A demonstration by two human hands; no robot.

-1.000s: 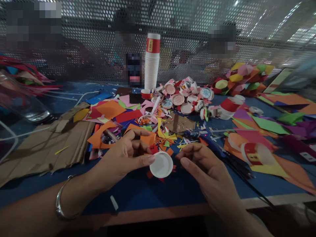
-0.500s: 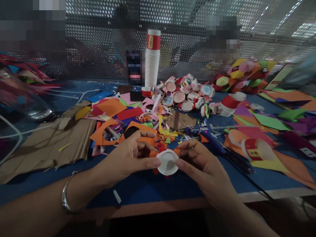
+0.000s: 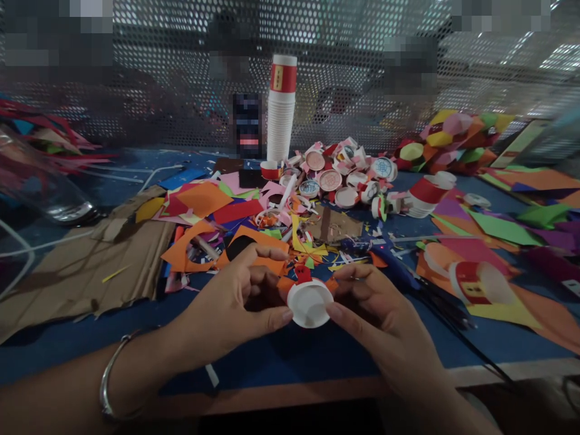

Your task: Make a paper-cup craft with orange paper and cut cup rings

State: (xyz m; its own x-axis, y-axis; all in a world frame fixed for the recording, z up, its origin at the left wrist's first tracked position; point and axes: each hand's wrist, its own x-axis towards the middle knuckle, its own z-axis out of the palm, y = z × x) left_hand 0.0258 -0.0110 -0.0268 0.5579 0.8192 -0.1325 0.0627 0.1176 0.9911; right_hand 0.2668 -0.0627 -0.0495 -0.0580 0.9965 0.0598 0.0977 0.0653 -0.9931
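I hold a small white paper cup bottom (image 3: 310, 303) with red and orange paper pieces stuck to it, above the blue table (image 3: 281, 353). My left hand (image 3: 235, 305) pinches its left edge with the thumb on the rim and the fingers curled behind. My right hand (image 3: 380, 317) pinches the right edge the same way. A metal bangle (image 3: 109, 377) sits on my left wrist.
Coloured paper scraps (image 3: 217, 208) and torn cardboard (image 3: 90, 266) lie ahead and left. A tall stack of paper cups (image 3: 281, 112) stands at the back, with a pile of cut cup bottoms (image 3: 344, 172) beside it. Paper sheets and a red-banded cup (image 3: 475, 281) lie right. A perforated screen (image 3: 317, 60) closes the far side.
My right hand moved in from the right and took hold of the white cup bottom, which my left hand held alone a second ago. Both hands lifted it slightly.
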